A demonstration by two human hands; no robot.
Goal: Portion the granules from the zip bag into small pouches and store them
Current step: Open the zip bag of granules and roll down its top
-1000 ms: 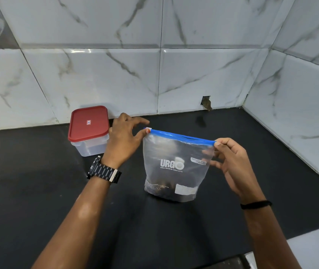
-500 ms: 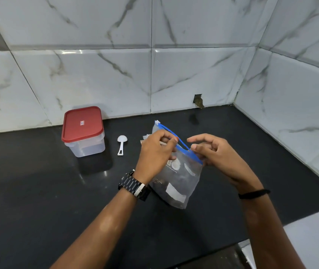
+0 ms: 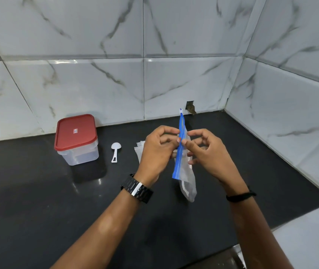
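Observation:
A clear zip bag [image 3: 187, 177] with a blue zip strip stands edge-on to me on the black counter [image 3: 38, 200], its zip running away from me. My left hand [image 3: 156, 152] pinches the left side of the zip strip. My right hand [image 3: 207, 152] pinches the right side of it, just opposite. Several small clear pouches [image 3: 139, 150] lie flat behind my left hand, mostly hidden by it. A white plastic scoop [image 3: 115, 151] lies on the counter to their left. The granules inside the bag are hard to make out.
A clear plastic box with a red lid [image 3: 76, 138] stands at the back left, lid on. Marble-tiled walls [image 3: 174, 84] close the counter at the back and right. A small hole [image 3: 190, 107] marks the back wall. A white ledge [image 3: 310, 239] lies at the near right.
The bag has turned from facing me to edge-on. Both hands moved from the zip's ends to its middle, one on each side. The camera shifted, bringing the scoop and pouches into view.

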